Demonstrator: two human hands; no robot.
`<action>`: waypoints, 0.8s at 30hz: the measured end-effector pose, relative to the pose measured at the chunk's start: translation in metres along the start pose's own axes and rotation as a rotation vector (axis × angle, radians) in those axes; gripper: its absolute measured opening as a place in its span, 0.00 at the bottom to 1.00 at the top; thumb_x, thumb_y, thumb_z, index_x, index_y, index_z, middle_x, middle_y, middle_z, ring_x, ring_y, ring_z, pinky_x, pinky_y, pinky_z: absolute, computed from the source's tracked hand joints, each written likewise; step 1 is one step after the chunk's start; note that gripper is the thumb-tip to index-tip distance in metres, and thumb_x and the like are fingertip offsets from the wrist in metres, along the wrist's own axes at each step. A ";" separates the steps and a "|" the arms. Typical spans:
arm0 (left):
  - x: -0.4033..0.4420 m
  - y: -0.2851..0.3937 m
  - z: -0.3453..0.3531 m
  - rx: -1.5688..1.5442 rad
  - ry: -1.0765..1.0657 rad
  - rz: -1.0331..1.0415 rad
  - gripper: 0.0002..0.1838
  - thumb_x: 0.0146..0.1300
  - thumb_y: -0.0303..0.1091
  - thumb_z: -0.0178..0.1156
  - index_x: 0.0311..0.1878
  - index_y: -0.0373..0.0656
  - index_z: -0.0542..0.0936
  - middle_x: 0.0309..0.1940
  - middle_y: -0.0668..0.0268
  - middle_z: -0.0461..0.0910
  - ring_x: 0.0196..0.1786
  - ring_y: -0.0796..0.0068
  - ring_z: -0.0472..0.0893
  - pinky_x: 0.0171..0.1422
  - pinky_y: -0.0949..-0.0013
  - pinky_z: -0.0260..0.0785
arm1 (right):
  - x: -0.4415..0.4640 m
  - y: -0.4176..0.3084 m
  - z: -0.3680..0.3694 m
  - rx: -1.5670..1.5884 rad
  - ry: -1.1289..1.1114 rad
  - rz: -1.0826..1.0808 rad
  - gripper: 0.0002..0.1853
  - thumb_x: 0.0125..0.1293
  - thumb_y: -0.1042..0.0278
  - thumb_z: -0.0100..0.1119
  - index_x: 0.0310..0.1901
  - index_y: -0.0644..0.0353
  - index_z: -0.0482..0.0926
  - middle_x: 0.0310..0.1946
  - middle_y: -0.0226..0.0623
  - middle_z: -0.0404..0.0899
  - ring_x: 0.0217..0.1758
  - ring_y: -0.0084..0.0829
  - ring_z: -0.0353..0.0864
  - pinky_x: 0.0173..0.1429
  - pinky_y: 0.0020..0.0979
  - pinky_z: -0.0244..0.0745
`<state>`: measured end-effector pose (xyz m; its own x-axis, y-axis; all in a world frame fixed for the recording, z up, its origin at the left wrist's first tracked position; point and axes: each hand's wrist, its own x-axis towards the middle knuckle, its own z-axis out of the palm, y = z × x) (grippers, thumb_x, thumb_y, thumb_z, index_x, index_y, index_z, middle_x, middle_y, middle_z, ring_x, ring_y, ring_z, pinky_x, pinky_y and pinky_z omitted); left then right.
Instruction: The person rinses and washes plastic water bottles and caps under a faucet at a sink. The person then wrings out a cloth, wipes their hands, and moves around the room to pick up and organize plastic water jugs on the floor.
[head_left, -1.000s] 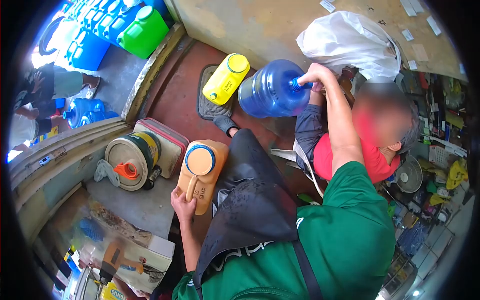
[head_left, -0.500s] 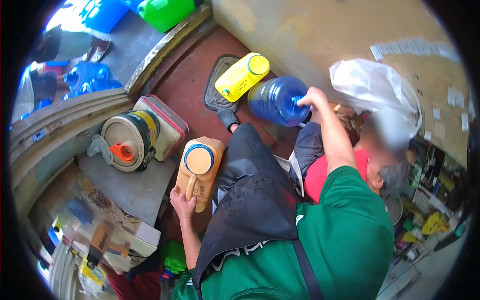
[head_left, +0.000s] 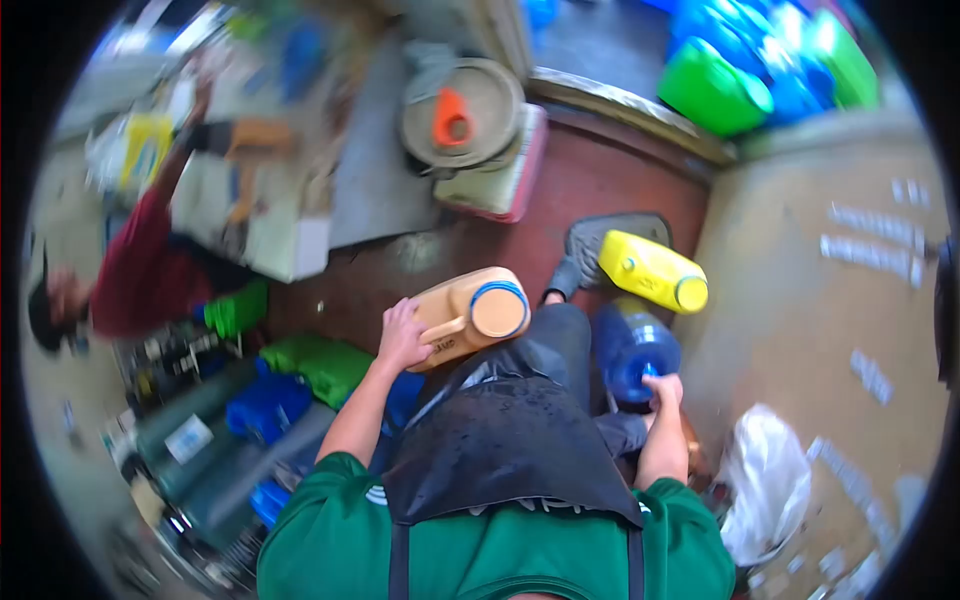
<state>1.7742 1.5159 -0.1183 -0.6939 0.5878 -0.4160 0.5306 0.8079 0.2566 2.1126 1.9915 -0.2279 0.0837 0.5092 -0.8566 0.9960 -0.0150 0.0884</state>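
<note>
My left hand is closed at the handle end of a tan plastic jug with a blue-rimmed round lid. The jug lies tilted beside my black apron. My right hand grips the neck of a large clear-blue water bottle, which stands by my leg. Its lower part is partly hidden by a yellow jug with dark, blurred writing. That yellow jug rests near a grey mat, just beyond the water bottle.
A round drink cooler with an orange spout piece stands ahead, beside a pale box. Green and blue containers sit past the door sill. A white plastic bag is at right. Another person in maroon is at left.
My view has swung, so the scene is turned and shifted. Both hands keep their holds on the tan jug and the water bottle. The person in red beside me is now mostly out of view.
</note>
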 end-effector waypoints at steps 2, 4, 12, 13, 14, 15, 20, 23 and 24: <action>-0.020 -0.012 0.014 -0.038 0.029 -0.021 0.17 0.35 0.41 0.67 0.32 0.47 0.88 0.60 0.48 0.72 0.69 0.47 0.64 0.70 0.47 0.55 | 0.002 -0.002 -0.001 0.014 -0.063 -0.016 0.19 0.44 0.56 0.79 0.24 0.65 0.82 0.15 0.40 0.76 0.15 0.37 0.77 0.17 0.39 0.70; -0.048 -0.026 0.026 -0.061 0.074 -0.081 0.17 0.35 0.42 0.67 0.32 0.48 0.88 0.61 0.50 0.72 0.69 0.48 0.64 0.71 0.47 0.54 | 0.022 0.016 0.010 0.015 -0.108 0.007 0.19 0.44 0.57 0.80 0.24 0.65 0.81 0.18 0.40 0.77 0.16 0.37 0.77 0.17 0.40 0.70; -0.190 -0.066 0.052 -0.296 0.353 -0.416 0.15 0.37 0.43 0.68 0.30 0.49 0.88 0.60 0.55 0.73 0.68 0.50 0.65 0.71 0.48 0.54 | -0.141 -0.037 0.010 -0.064 -0.334 -0.486 0.18 0.52 0.63 0.74 0.38 0.68 0.81 0.28 0.41 0.80 0.25 0.34 0.80 0.31 0.35 0.77; -0.198 -0.065 0.058 -0.306 0.383 -0.453 0.15 0.37 0.43 0.68 0.30 0.49 0.88 0.60 0.55 0.73 0.68 0.50 0.65 0.71 0.48 0.54 | -0.197 -0.053 0.009 -0.116 -0.342 -0.674 0.17 0.55 0.64 0.72 0.40 0.68 0.80 0.30 0.41 0.81 0.27 0.34 0.81 0.33 0.35 0.78; -0.217 -0.073 0.059 -0.338 0.417 -0.521 0.15 0.38 0.43 0.68 0.30 0.48 0.87 0.59 0.55 0.74 0.67 0.51 0.65 0.70 0.49 0.55 | -0.239 -0.063 0.013 -0.157 -0.342 -0.836 0.17 0.57 0.66 0.71 0.42 0.69 0.80 0.31 0.41 0.81 0.28 0.33 0.81 0.35 0.35 0.78; -0.238 -0.080 0.061 -0.373 0.446 -0.586 0.14 0.39 0.44 0.68 0.30 0.47 0.87 0.58 0.56 0.74 0.66 0.51 0.66 0.69 0.50 0.56 | -0.259 -0.070 0.019 -0.198 -0.467 -0.837 0.16 0.60 0.69 0.67 0.45 0.70 0.78 0.35 0.41 0.82 0.33 0.33 0.82 0.41 0.34 0.79; -0.306 -0.113 0.096 -0.558 0.581 -0.866 0.16 0.40 0.44 0.69 0.32 0.45 0.87 0.58 0.59 0.74 0.65 0.55 0.67 0.68 0.51 0.56 | -0.243 -0.083 0.031 -0.317 -0.692 -0.902 0.12 0.66 0.74 0.60 0.49 0.68 0.76 0.37 0.42 0.81 0.40 0.31 0.82 0.51 0.30 0.76; -0.331 -0.128 0.114 -0.567 0.652 -0.991 0.17 0.41 0.45 0.69 0.31 0.43 0.86 0.58 0.59 0.74 0.64 0.56 0.68 0.66 0.52 0.57 | -0.265 -0.086 0.038 -0.530 -0.414 -1.168 0.13 0.69 0.71 0.55 0.52 0.63 0.76 0.42 0.41 0.81 0.47 0.31 0.80 0.57 0.28 0.72; -0.339 -0.132 0.118 -0.560 0.676 -1.044 0.17 0.41 0.45 0.69 0.31 0.43 0.86 0.57 0.60 0.74 0.63 0.56 0.68 0.65 0.52 0.58 | -0.281 -0.090 0.043 -0.576 -0.355 -1.218 0.13 0.70 0.70 0.54 0.53 0.62 0.76 0.42 0.41 0.81 0.49 0.31 0.80 0.59 0.28 0.71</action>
<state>1.9969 1.2056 -0.1142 -0.8330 -0.5267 -0.1693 -0.5377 0.6988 0.4717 2.0008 1.8127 -0.0173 -0.7264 -0.2986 -0.6190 0.3015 0.6708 -0.6776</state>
